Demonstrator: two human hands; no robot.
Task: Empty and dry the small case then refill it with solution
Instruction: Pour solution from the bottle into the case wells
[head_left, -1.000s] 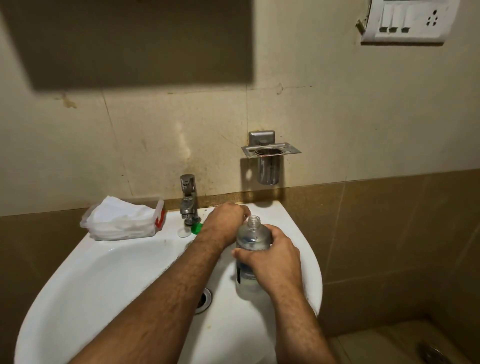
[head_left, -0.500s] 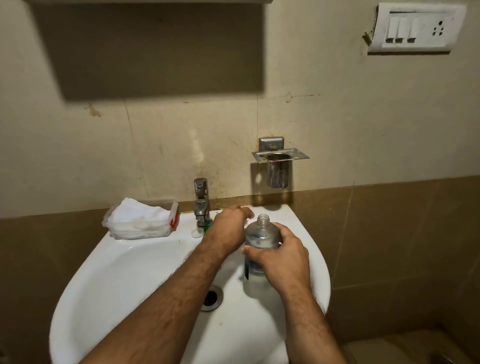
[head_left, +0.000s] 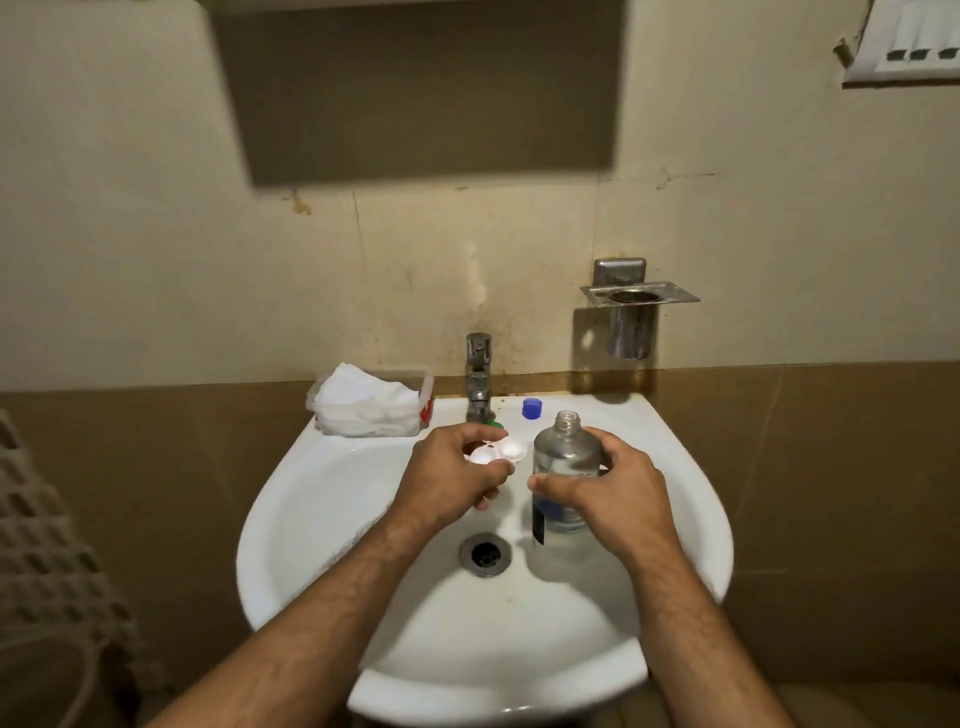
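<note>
Over the white sink (head_left: 311, 519), the left hand (head_left: 447, 478) pinches the small white case (head_left: 496, 453), whose two round wells face up; what they hold cannot be made out. The right hand (head_left: 613, 488) curls round the uncapped clear bottle (head_left: 563, 467), partly filled with clear solution. Its blue cap (head_left: 531, 408) lies on the far rim, right of the tap (head_left: 479, 376). A tub of white tissues (head_left: 371, 405) sits far left.

I can read no text anywhere: the dark label on the solution bottle (head_left: 563, 483) is too blurred to make out, and the wall switch plate (head_left: 906, 49) shows only unmarked rocker switches.
</note>
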